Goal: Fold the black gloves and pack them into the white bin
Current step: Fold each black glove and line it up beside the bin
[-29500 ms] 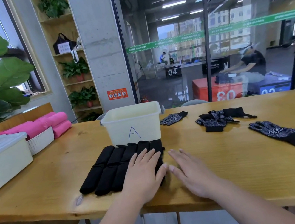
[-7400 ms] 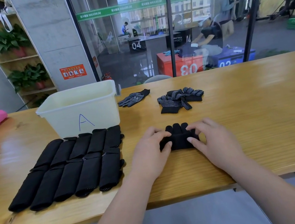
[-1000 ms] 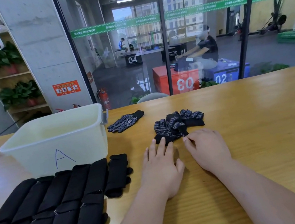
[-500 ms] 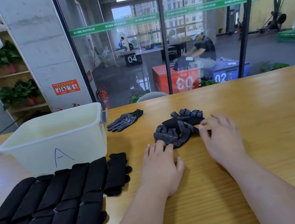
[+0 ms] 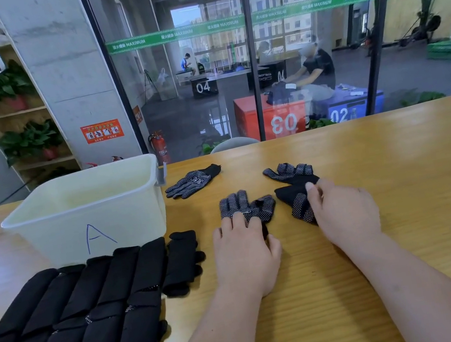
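Loose pair on the bench [image 5: 407, 184] — our left hand [image 5: 245, 254] flat on the left glove [image 5: 247, 206], right hand [image 5: 342, 210] pinching the right glove [image 5: 291, 186]. Step: sorting for folding. Next — we flatten one; bin [image 5: 84, 213] far left.

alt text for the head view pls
A person's left hand presses a dotted black glove flat on a wooden table while the right hand grips a second glove. A white bin marked A stands to the left, behind rows of folded gloves.
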